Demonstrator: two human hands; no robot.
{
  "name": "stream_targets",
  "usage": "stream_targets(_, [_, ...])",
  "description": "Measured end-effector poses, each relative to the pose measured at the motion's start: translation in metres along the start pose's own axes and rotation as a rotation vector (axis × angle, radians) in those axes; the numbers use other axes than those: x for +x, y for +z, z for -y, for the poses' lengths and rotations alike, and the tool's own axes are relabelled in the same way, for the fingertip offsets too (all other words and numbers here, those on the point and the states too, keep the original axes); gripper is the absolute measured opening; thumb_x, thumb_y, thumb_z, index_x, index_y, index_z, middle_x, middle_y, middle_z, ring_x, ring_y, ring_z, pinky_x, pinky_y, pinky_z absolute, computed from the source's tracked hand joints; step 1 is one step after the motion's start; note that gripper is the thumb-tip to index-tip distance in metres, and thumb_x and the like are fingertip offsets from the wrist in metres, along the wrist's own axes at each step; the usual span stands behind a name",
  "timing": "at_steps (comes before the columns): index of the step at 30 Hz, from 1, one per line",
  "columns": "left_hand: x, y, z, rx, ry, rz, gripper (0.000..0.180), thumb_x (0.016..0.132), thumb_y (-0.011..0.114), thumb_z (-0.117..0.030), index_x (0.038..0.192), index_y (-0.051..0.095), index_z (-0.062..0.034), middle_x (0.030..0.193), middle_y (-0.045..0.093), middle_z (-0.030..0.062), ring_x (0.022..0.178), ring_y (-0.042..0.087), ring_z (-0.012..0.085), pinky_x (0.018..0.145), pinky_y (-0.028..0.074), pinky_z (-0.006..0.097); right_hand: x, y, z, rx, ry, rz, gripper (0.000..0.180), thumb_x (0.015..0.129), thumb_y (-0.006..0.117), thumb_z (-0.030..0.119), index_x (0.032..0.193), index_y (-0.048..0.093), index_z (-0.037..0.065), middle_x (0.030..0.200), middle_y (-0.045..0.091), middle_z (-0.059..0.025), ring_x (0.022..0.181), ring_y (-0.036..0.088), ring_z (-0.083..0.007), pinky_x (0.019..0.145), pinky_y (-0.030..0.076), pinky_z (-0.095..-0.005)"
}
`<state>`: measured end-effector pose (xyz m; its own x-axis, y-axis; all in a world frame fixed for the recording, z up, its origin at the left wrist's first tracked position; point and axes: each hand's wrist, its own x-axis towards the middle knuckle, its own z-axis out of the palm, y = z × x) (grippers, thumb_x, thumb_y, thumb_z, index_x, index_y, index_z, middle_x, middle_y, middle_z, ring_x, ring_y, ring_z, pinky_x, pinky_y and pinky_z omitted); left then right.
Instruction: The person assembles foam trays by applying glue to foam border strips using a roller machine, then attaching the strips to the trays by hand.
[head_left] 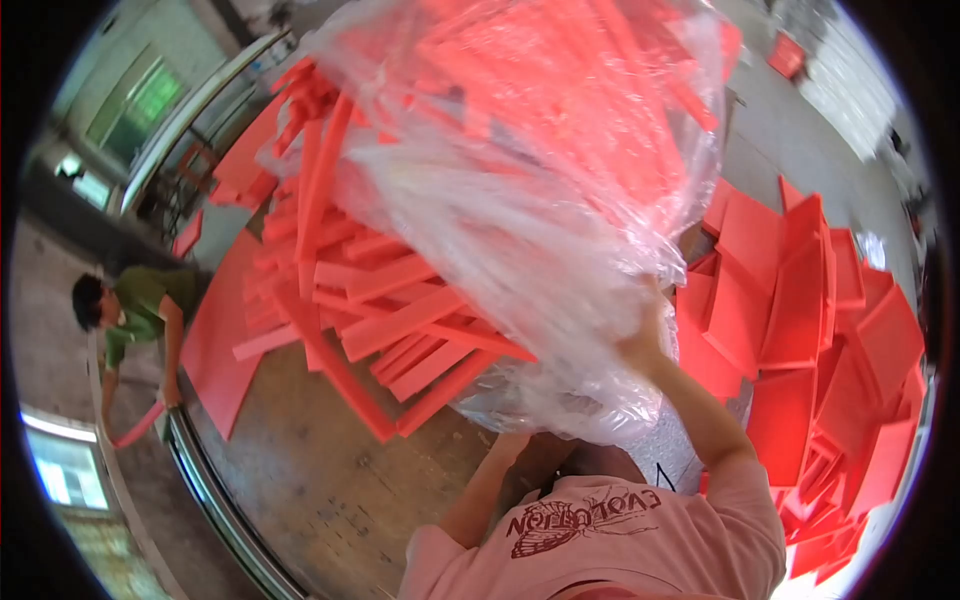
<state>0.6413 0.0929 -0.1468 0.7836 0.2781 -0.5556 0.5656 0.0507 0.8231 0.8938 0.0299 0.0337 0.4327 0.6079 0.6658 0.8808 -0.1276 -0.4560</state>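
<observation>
And the clear bag (540, 220) looms right over the table (310, 490), bulging with red strips up top, more strips (400, 320) in a loose, criss-crossed heap beside it! The right hand (645, 340) is up against the plastic on the bag's near right side; the left hand (514, 441) is low at the bag's bottom edge. Is either one gripping? I can't tell: blur and bunched film cover the right fingers, and the left ones vanish beneath the bag. For my money, handling this bulk well calls for a broad handful of gathered film rather than a pinch, a low hand taking weight, and an even pull so strip corners don't tear through. Careful of that heap, too; one snag could send it sliding! From here, the bag's mouth is hard to find, its top is cut off, and glare blurs the strips inside. Whatever lies behind that bulk, I simply can't see.
</observation>
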Motion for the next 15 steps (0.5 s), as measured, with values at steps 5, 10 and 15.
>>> stream_targets(5, [-0.01, 0.001, -0.009, 0.343, 0.432, -0.027, 0.032, 0.088, 0.05, -0.02, 0.116, 0.053, -0.004, 0.104, 0.06, 0.0151, 0.099, 0.056, 0.0229, 0.085, 0.043, 0.032, 0.034, 0.085, -0.028, -0.54, -0.273, 0.563, 0.03, 0.076, 0.054, 0.031, 0.101, 0.061, 0.015, 0.111, 0.057, -0.0096, 0.104, 0.051, -0.0298, 0.089, 0.035, -0.0519])
stream_targets(10, [-0.069, -0.02, 0.011, 0.144, 0.129, 0.147, 0.036, 0.088, 0.052, -0.025, 0.114, 0.053, 0.0006, 0.11, 0.059, 0.0141, 0.1, 0.057, 0.0227, 0.086, 0.044, 0.033, 0.035, 0.008, -0.168, -0.751, 0.369, 0.395, 0.019, 0.08, 0.051, 0.022, 0.09, 0.065, 0.015, 0.089, 0.062, -0.0077, 0.074, 0.064, -0.0254, 0.061, 0.05, -0.0399])
stream_targets(15, [-0.111, -0.089, -0.105, 0.414, 0.242, 0.082, 0.034, 0.085, 0.056, -0.021, 0.112, 0.054, -0.0013, 0.102, 0.062, 0.0137, 0.092, 0.06, 0.0216, 0.078, 0.048, 0.032, 0.085, -0.011, -0.113, -0.877, 0.062, 0.818, 0.025, 0.079, 0.056, 0.021, 0.1, 0.063, 0.011, 0.095, 0.061, -0.0083, 0.085, 0.061, -0.0246, 0.067, 0.05, -0.0392])
